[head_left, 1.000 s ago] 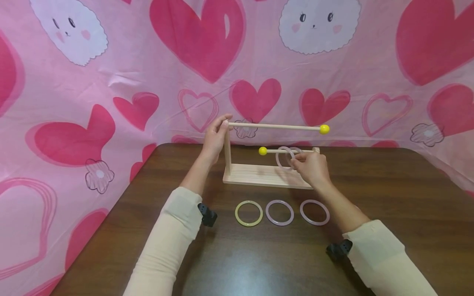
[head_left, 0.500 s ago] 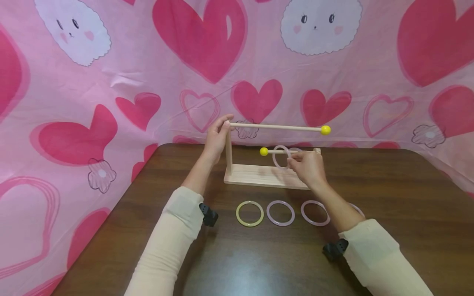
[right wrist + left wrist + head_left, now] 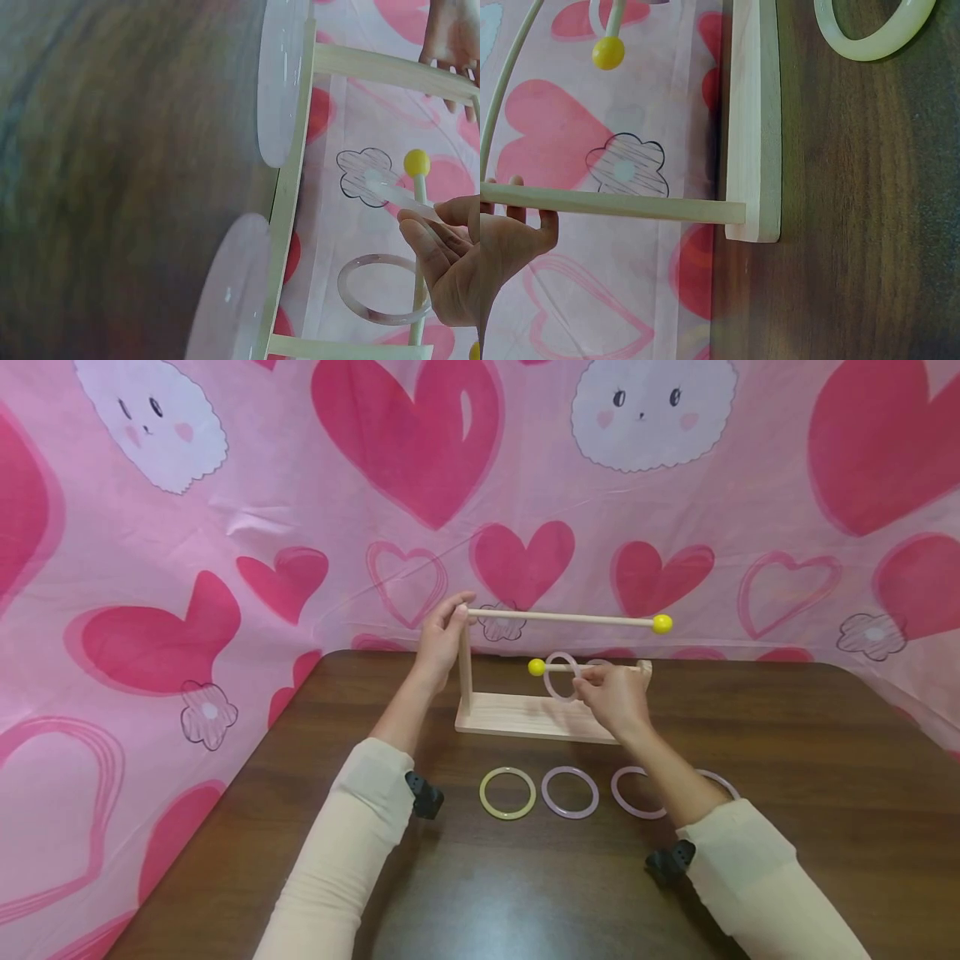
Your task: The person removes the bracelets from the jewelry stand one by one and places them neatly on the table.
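pinching the pale ring (image 3: pixel 409 202) by its near edge, the right hand (image 3: pixel 617 697) has thumb and fingertips closed on one small bit of band. left hand (image 3: pixel 441 647) grips the top of the left post (image 3: pixel 464 668), thumb on one side, fingers on the other. pale ring looks to be around the lower rod (image 3: pixel 558 668), near the yellow ball (image 3: pixel 536 667); can't tell if ring and rod touch. second ring (image 3: pixel 343 291) hangs on the same rod, closer to its post end.

handling guess: pale ring seems light, stiff, probably hard plastic; it holds its round shape under the pinch. surface is glossy, so likely a bit slippery, and the thin band could twist between the fingers. shouldn't be very fragile, may chip if dropped. best hold is the outer edge, thumb against fingertips, inner hole kept free for the rod and ball.

wooden base (image 3: pixel 525 714) looks light and could slide or tip if the ring catches; holding the post top should steady it. on the table (image 3: pixel 480 877), nearer the person: yellow ring (image 3: pixel 507 816), two purple rings (image 3: pixel 570 815), another ring (image 3: pixel 723 778) partly behind the right forearm.
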A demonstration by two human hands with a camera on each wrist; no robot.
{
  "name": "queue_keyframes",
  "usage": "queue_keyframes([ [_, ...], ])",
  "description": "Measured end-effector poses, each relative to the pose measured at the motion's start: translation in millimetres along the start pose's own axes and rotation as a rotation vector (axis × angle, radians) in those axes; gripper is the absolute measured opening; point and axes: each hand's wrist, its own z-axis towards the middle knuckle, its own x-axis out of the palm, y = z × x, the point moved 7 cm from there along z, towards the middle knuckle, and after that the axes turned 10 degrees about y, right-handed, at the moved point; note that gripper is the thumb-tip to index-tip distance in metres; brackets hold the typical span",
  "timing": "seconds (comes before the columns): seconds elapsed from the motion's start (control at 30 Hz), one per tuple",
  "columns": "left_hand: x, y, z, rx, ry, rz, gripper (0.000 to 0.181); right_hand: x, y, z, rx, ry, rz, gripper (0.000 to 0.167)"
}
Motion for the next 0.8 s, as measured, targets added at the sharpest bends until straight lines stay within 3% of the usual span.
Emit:
queue_keyframes([
  [0.37, 1.2, -1.0, -0.4, 0.002, 0.01, -0.003, 0.03, 8.9, -0.2, 3.2, 0.059, 0.054, 0.079, 0.019],
  [0.8, 0.8, -0.7, 0.1, 0.018, 0.008, -0.005, 0.03, 12.4, 9.5, 4.7, 0.038, 0.042, 0.08, 0.021],
])
